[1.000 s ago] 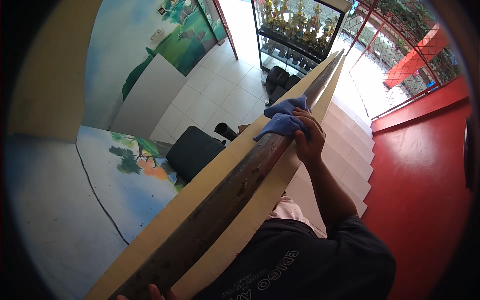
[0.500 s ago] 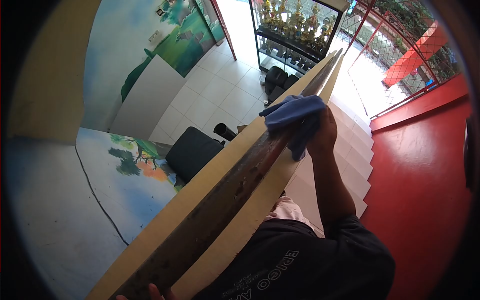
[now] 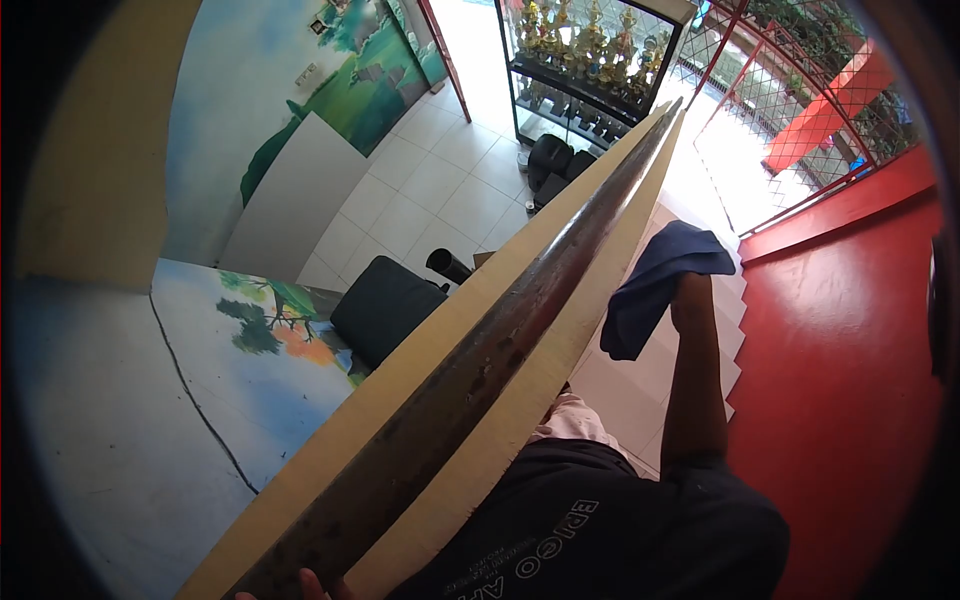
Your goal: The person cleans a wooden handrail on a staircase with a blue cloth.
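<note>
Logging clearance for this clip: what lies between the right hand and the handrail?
Between the right hand and the dark handrail, the head view shows the blue cloth that the hand holds, then a bare strip of cream ledge.

The cream ledge (image 3: 520, 400) runs diagonally past me, from the bottom of my view up towards the cabinet. A dark, rounded rail (image 3: 480, 370) lies lengthwise along its top, between two bare cream strips. Its brown surface is blotched and scuffed near me and catches a shine farther up. At the bottom edge, the fingers of my left hand (image 3: 312, 584) touch the rail; the rest is out of view.
</note>
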Demonstrator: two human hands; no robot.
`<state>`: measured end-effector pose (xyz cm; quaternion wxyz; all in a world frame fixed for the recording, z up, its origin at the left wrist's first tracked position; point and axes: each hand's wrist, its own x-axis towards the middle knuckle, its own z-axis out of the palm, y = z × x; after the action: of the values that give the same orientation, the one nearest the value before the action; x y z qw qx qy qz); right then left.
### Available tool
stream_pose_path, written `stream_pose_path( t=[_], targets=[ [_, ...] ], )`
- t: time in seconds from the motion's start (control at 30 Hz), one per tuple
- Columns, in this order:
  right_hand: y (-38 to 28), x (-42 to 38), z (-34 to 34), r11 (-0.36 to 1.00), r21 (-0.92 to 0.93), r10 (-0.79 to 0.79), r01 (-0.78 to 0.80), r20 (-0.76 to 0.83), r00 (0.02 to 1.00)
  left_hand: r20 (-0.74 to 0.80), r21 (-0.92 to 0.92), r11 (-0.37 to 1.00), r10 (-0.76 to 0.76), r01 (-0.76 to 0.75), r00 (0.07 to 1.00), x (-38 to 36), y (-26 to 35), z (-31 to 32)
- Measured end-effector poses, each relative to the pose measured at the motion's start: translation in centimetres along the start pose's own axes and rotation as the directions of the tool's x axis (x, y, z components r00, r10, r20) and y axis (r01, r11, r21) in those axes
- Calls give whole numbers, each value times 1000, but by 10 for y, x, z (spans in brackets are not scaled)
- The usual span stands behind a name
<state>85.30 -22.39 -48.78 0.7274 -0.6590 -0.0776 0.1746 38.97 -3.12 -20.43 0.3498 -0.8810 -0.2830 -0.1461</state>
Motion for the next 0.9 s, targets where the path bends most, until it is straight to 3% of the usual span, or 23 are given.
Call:
stream_pose_path(
  t=[0.03, 0.07, 0.13, 0.17, 0.23, 0.27, 0.33, 0.4, 0.43, 0.53, 0.57, 0.67, 0.73, 0.77, 0.83, 0.87, 0.9],
  targets=[
    [0, 2, -4, 901, -429, -70, 66, 7, 998, 1, -2, 1000, -3, 3, 1000, 0, 0, 0],
    [-4, 2, -14, 737, -673, 107, -57, 32, 994, -7, -1, 1000, -5, 5, 1000, 0, 0, 0],
    [-68, -12, -1, 190, -966, 433, -175, -77, 898, -6, -2, 1000, -5, 5, 1000, -1, -1, 0],
    [-69, -14, -11, 363, -912, 412, -190, -26, 911, -5, -4, 1000, -6, 6, 1000, -2, -1, 0],
    [-62, -12, -30, 668, -643, 481, -374, -10, 877, 1, -13, 1000, -8, 8, 1000, -1, -1, 0],
    [-56, -13, -39, 767, -455, 511, -451, 9, 860, 2, -16, 1000, -10, 10, 1000, -1, -1, 0],
    [-39, -14, -56, 892, -164, 434, -422, 46, 900, 8, -19, 1000, -13, 13, 1000, -2, -1, 0],
    [-28, -13, -70, 937, 41, 348, -348, 10, 938, 21, -7, 1000, -24, 24, 1000, -3, -1, -1],
    [-30, -13, -77, 947, 69, 311, -315, 65, 948, 22, -4, 1000, -23, 23, 999, -3, -1, -1],
    [-66, -19, -63, 894, -341, 214, -292, -249, 945, 1, 0, 1000, 5, -5, 1000, -4, -4, 2],
    [-88, -23, -50, 864, -389, 231, -320, -259, 938, -12, -2, 1000, 17, -17, 1000, -4, -5, 3],
    [-66, -10, -65, 976, -207, 18, -61, -203, 979, -8, -62, 998, -27, 26, 1000, -2, 0, 3],
    [-64, -5, -40, 990, -137, -56, 17, -284, 957, 3, -16, 999, -30, 30, 1000, -5, -1, 2],
    [-67, -6, -10, 997, -32, -72, 65, -338, 939, 8, 8, 1000, -29, 29, 1000, -7, -2, 2],
    [-29, 2, 28, 996, -40, -84, 75, -338, 937, -56, 11, 1000, 18, -18, 998, 2, -3, 5],
    [-28, -10, 62, 1000, 11, 23, -20, -281, 959, -90, 15, 999, 42, -41, 995, 6, -3, 7],
    [-13, -17, 100, 987, 96, -101, 126, -232, 968, -101, 16, 999, 46, -45, 994, 6, -3, 7]
  ],
)
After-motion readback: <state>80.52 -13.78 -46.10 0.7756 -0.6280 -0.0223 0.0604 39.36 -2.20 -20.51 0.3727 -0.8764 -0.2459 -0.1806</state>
